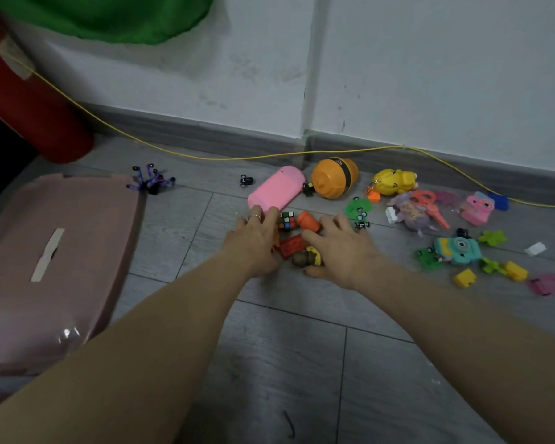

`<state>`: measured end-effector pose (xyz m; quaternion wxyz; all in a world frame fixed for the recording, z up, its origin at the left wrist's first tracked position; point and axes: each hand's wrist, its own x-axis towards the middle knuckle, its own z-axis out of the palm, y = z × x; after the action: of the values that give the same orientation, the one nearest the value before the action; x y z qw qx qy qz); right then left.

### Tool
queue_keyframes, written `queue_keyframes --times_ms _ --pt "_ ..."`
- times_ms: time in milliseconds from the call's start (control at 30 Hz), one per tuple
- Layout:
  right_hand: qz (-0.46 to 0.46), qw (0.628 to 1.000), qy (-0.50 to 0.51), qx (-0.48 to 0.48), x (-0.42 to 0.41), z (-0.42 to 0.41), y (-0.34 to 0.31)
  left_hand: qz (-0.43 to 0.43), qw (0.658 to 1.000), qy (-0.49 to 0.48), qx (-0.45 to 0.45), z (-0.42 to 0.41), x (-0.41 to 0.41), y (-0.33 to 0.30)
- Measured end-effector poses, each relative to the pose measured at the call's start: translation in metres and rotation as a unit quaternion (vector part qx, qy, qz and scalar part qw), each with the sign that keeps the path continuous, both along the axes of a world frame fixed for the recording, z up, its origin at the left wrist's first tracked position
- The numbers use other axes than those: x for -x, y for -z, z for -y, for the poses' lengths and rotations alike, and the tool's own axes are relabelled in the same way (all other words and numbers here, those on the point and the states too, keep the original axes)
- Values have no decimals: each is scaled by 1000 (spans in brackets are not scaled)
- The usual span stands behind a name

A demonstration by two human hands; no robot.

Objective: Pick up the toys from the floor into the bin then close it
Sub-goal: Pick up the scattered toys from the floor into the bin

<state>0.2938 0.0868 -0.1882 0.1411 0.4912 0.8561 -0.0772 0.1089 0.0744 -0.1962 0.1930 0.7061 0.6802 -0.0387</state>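
Observation:
Both my hands reach over a small heap of toys on the grey floor. My left hand (253, 241), a ring on one finger, has its fingers spread beside a small puzzle cube (286, 220). My right hand (340, 248) lies with fingers apart over a red brick (290, 246) and a brown and yellow figure (306, 258), its fingertips near an orange cup (308, 221). Neither hand has lifted anything. The pink bin (55, 251) stands at the left with its lid on and a strip of tape across the top.
More toys are scattered by the wall: a pink capsule (277, 187), an orange ball (334, 177), a yellow duck (393, 182), a teal camera (458, 251), a purple spider-like toy (151, 181). A yellow cable (205, 157) runs along the skirting. A red cylinder (29, 100) leans at far left.

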Motion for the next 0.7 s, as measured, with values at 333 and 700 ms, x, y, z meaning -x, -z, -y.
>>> queue_keyframes --times_ms 333,700 --pt "-40 998 -35 27 -22 24 -8 -52 990 55 121 5 -21 -3" --pt "-237 953 166 93 -76 73 -24 31 999 -16 35 2 -21 -1"
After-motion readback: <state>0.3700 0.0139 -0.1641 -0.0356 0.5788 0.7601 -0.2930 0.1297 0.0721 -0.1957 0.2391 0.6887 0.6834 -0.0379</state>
